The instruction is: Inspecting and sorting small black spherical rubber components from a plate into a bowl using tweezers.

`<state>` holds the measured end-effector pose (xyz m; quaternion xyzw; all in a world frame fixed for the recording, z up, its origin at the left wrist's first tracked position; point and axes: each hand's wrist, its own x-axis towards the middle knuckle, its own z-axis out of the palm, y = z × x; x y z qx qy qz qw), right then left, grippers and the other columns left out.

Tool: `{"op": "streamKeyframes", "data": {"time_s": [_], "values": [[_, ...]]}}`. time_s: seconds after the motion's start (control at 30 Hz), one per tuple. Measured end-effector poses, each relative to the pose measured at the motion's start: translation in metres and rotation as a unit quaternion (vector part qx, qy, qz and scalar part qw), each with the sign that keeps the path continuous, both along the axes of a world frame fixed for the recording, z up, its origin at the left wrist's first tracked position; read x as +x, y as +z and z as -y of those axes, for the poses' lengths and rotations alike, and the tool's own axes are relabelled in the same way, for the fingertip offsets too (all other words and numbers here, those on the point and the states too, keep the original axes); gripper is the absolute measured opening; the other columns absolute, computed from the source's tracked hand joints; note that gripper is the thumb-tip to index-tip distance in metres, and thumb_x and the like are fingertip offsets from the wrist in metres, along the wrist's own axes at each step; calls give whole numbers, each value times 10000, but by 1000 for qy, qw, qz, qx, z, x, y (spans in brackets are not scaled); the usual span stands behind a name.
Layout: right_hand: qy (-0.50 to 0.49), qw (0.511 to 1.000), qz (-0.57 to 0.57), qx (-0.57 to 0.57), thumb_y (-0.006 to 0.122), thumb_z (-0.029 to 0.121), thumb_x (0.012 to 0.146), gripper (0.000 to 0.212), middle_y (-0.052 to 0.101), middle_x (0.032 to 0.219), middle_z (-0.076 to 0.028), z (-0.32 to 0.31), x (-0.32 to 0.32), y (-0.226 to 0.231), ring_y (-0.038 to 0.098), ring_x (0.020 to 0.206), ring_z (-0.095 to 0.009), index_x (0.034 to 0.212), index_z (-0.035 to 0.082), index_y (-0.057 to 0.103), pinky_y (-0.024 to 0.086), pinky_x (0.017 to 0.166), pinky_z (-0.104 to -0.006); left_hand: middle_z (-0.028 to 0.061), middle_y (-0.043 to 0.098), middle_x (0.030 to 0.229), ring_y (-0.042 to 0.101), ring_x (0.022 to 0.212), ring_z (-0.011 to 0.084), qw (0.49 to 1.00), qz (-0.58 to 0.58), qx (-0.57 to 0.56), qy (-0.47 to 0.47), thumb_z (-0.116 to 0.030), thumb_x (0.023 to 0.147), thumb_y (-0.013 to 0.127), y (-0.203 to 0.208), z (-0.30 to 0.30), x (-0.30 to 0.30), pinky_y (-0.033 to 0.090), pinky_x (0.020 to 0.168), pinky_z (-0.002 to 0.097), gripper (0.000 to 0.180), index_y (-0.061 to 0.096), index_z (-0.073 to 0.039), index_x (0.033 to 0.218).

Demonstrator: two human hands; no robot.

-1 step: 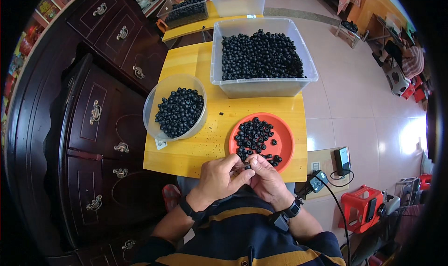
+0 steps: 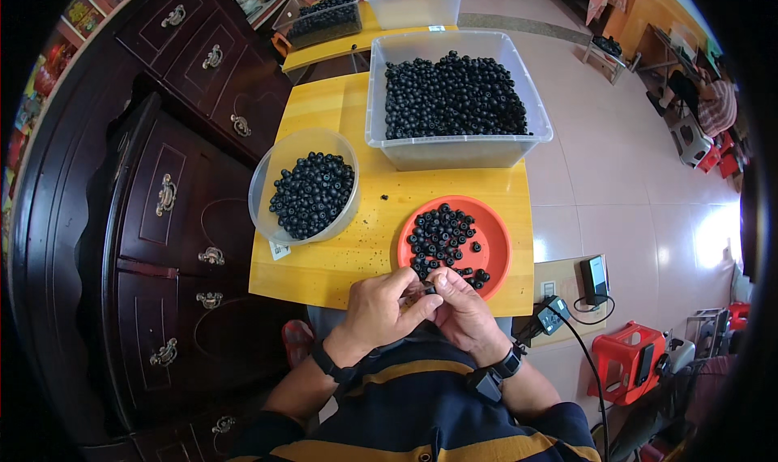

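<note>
My left hand (image 2: pixel 382 308) and my right hand (image 2: pixel 466 308) meet at the near rim of a red plate (image 2: pixel 500 247). Between their pinched fingertips is a small black round piece (image 2: pixel 429 288), mostly covered by the fingers. On the plate lie many loose black pieces (image 2: pixel 442 231) of the same kind, some showing a hole or recess on one face. To the left, a round clear tub (image 2: pixel 261 194) holds a heap of similar pieces. Behind the plate stands a big translucent bin (image 2: pixel 454 152), filled with more of them.
All of this rests on a yellow wooden table (image 2: pixel 324 271) sprinkled with dark crumbs. A dark cabinet (image 2: pixel 170 211) borders its left side. More bins (image 2: pixel 413 6) stand beyond. At right are a power strip (image 2: pixel 553 316) with cables, a red stool (image 2: pixel 628 361) and another seated person (image 2: pixel 713 105).
</note>
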<state>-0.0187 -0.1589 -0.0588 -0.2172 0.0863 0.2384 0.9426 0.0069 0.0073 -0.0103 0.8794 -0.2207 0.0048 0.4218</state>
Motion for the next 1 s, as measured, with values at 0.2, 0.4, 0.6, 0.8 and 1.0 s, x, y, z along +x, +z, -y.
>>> {"op": "streamKeyframes", "data": {"time_s": [0.2,0.4,0.6,0.8,1.0], "values": [[6,1000,-11,7,594,248,1025,150,650,974,-5,1,-1,-3,618,845,-86,1045,99,602,530,753,-252,99,596,643,620,554,290,999,30,22,0,-440,866,748,2,2,-1,458,509,381,403,597,-69,829],[-4,1000,-7,22,598,233,1022,141,647,970,-9,0,-2,-9,618,827,-90,1024,92,605,532,744,-253,112,617,658,644,584,308,999,47,25,4,-467,881,725,-2,4,-1,475,523,394,426,594,-68,814],[-31,999,-1,10,595,229,1021,144,643,950,-16,-3,-1,-7,625,862,-114,1009,86,600,524,778,-281,102,657,671,665,592,308,994,60,95,-9,-449,902,703,-11,1,-2,505,524,406,392,598,-84,802],[-25,999,-7,42,583,230,1029,144,642,960,-5,-4,0,-4,628,853,-100,987,92,594,529,779,-258,85,610,632,608,526,215,999,11,-38,8,-313,876,777,-5,-2,1,455,501,343,297,628,-56,854],[9,998,-18,60,584,260,1027,161,646,974,-4,-2,2,-6,649,902,-113,982,105,584,531,794,-267,71,644,665,613,545,127,997,12,-62,33,-143,837,802,10,-2,-2,459,503,293,242,651,-41,996]]}}
